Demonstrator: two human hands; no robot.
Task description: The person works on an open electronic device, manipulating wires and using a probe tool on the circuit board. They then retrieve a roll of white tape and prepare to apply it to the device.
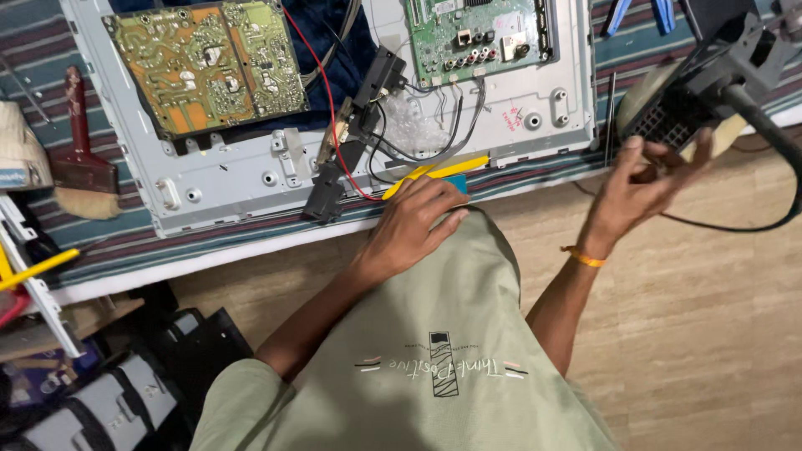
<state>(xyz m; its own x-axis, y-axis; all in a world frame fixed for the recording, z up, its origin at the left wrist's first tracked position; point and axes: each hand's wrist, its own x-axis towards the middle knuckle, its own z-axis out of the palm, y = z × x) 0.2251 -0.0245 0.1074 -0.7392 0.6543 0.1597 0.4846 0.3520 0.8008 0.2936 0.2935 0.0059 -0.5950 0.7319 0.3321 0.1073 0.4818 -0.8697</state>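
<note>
Resting loosely on the bench edge, the left hand (413,225) lies over a yellow-handled tool (434,173) with a blue piece beneath its fingers; whether it clasps them I cannot tell. Just beyond it sits the grey metal chassis (251,179) carrying 2 circuit boards (209,63), laid flat so their faces show. Off to the side, the right hand (647,184) hangs open-fingered near a black stand (718,67), holding nothing.

Electronics repair workshop: bare circuit boards (209,63)

The yellow tool (434,173) runs under the left hand (413,227) — its handle end is hidden. The green circuit board (476,33) and the black device (710,75) are cut off by the top edge.
</note>
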